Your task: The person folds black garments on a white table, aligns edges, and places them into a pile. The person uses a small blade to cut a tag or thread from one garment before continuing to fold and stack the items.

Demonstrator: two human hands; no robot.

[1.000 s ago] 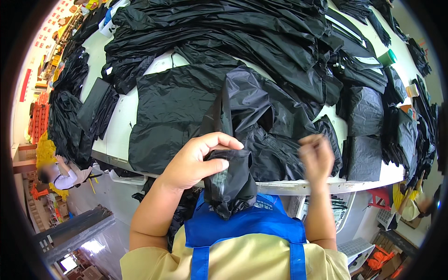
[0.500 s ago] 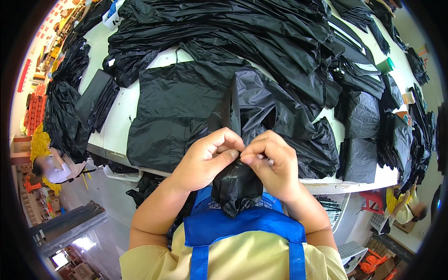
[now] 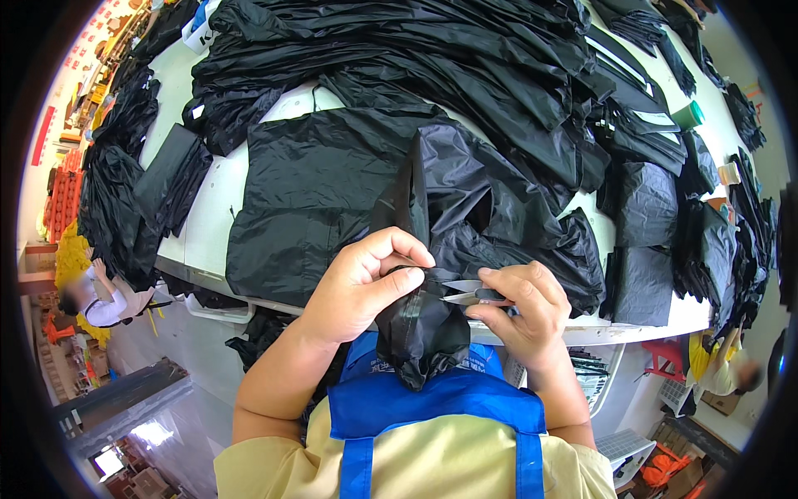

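A black thin-fabric garment point(image 3: 453, 170) lies across the near edge of the table, and part of it hangs down in front of my blue apron. My left hand point(image 3: 374, 283) pinches a fold of this cloth between thumb and fingers. In my right hand point(image 3: 528, 308) is a small pair of thread snips point(image 3: 472, 293), held between thumb and fingers. Their two blades are apart and point left at the pinched fabric, close to my left fingertips. Whether the blades touch the cloth, I cannot tell.
Long heaps of black garments point(image 3: 399, 58) cover the far side of the white table point(image 3: 204, 220). Folded black stacks point(image 3: 644, 241) stand on the right, beside a green-topped roll point(image 3: 688, 116). One person point(image 3: 104, 299) is at the far left, another point(image 3: 727, 370) at the right.
My right hand has drawn away to the right from the fabric, and the snips' blades now show, spread apart. My left hand keeps its pinch in nearly the same place.
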